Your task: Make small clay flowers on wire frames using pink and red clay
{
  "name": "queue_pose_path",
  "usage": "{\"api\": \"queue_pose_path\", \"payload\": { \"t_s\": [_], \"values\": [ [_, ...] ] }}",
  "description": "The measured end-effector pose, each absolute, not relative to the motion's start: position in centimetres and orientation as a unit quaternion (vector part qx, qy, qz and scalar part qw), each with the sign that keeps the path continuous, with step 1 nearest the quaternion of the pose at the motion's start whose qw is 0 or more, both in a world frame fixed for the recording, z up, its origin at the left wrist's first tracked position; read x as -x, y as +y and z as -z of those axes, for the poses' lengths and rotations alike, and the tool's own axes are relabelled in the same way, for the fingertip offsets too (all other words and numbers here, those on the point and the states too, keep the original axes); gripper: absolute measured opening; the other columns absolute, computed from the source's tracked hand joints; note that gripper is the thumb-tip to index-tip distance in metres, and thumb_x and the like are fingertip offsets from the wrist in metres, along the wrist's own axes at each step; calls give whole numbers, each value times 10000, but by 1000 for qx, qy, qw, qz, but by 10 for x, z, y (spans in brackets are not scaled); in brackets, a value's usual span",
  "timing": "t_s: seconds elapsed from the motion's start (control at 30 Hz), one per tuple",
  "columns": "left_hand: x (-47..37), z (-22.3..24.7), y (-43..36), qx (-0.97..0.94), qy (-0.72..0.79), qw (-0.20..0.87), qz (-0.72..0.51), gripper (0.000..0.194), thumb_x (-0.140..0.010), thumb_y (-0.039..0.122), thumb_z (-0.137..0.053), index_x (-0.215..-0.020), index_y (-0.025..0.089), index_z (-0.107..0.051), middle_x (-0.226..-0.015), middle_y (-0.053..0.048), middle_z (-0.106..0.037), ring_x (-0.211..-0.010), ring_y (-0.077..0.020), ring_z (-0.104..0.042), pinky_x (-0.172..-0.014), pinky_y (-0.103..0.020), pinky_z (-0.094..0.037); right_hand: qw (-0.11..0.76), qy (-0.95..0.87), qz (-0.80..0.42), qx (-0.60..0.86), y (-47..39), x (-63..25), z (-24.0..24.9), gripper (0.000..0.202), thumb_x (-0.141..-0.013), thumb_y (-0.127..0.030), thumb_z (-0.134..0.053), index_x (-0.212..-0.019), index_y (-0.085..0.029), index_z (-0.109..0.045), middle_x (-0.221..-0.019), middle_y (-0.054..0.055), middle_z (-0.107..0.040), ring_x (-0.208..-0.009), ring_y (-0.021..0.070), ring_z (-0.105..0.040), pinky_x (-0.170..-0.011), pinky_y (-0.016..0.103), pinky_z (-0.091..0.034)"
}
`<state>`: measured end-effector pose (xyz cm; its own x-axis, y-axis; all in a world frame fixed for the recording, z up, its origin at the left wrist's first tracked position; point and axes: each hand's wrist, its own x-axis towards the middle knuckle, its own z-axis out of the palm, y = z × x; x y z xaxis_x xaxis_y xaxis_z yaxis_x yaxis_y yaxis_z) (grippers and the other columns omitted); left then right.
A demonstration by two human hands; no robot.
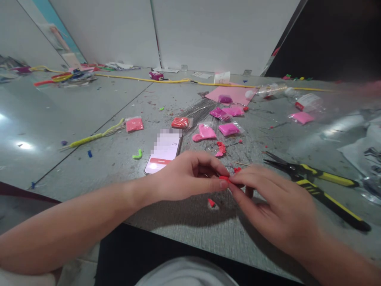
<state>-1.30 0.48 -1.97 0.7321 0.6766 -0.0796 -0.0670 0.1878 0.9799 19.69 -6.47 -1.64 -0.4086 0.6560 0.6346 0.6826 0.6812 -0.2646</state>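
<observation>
Readable writing: only "60" at the top of the lit smartphone (163, 157) screen, above a red bar; the rest of the screen is blurred out. No brand or label legible elsewhere.

Left hand (190, 174): grip narrow, thumb and forefinger pinched on a small red piece (225, 179). Right hand (274, 202): fingertips meet the same red piece from the other side, grip likewise narrow. The piece sits between the two hands, just above the bench (89, 151), near its front edge, centre.

Bench surface: grey, finely scratched, glossy with glare spots at left.

A second red bit (211, 203) lies on the bench just below the hands. Pliers (315, 182), dark metal jaws and yellow-black handles, lie just right of the right hand. Farther off: small clear plastic bags of pink beads (228, 129), one bag of red beads (180, 122), a bundle of thin metal wires (200, 109) fanned out, a pink sheet (235, 94). A green wrapped stem (95, 137) lies at left; a yellow cord (143, 79) runs along the far side.
</observation>
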Motion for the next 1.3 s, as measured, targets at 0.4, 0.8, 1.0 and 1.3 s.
{"api": "queue_pose_path", "payload": {
  "t_s": [0.4, 0.8, 1.0, 1.3],
  "values": [
    [19, 21, 16, -877, 294, 316, -212, 128, -934, 185, -642, -1027, 151, -723, -953, -68, -740, -839, -168, -670, -756, -290, -528, 306, -829, -57, 465, -63, -201, 12, 250, -1050, -230, -447, -824, -220, -553, -642, -34, -562, -555, 117, -544, -524, 262, -409],
    [18, 20, 19, -844, 319, 306, -305, 114, -925, 206, -655, -966, 156, -749, -951, -69, -714, -843, -161, -643, -735, -278, -513, 330, -804, -45, 493, -64, -207, 11, 123, -1005, -289, -609, -901, -239, -649, -730, -18, -687, -592, 130, -630, -548, 262, -482],
    [12, 15, 5, -690, 285, 612, -262, 174, -923, 307, -699, -886, 137, -711, -813, -31, -669, -737, -129, -600, -676, -256, -478, 381, -829, -17, 409, -66, -200, 13, 102, -993, -145, -606, -1047, -221, -645, -982, 35, -739, -880, 157, -704, -778, 286, -570],
    [14, 11, 0, -599, 273, 720, -220, 172, -910, 298, -743, -924, 129, -769, -809, -33, -679, -701, -106, -574, -622, -226, -460, 364, -846, 50, 387, -67, -200, 9, 218, -956, -85, -620, -1095, -228, -708, -960, 41, -734, -848, 162, -689, -735, 291, -574]
  ]
}}
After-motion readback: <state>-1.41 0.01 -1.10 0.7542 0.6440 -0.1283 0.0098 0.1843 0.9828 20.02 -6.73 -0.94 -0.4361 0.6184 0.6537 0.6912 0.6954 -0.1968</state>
